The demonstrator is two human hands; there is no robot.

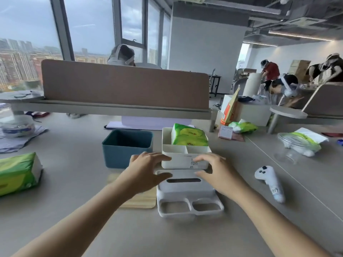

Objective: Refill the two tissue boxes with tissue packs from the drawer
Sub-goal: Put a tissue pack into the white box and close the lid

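Note:
A white tissue box stands open at the table's middle with a green tissue pack upright in its back compartment. Its white lid, with a slot and two cut-outs, lies flat on the table just in front. My left hand and my right hand hover over the gap between box and lid. Their fingers are spread against the box's front wall and their thumbs are at the lid's far edge. A teal tissue box stands open to the left. Its wooden lid lies under my left wrist. Another green pack lies far left.
A white controller lies to the right. Further right are a clear bowl and an opened green pack. A small calendar and a brown divider panel stand behind the boxes. Other people work at desks beyond.

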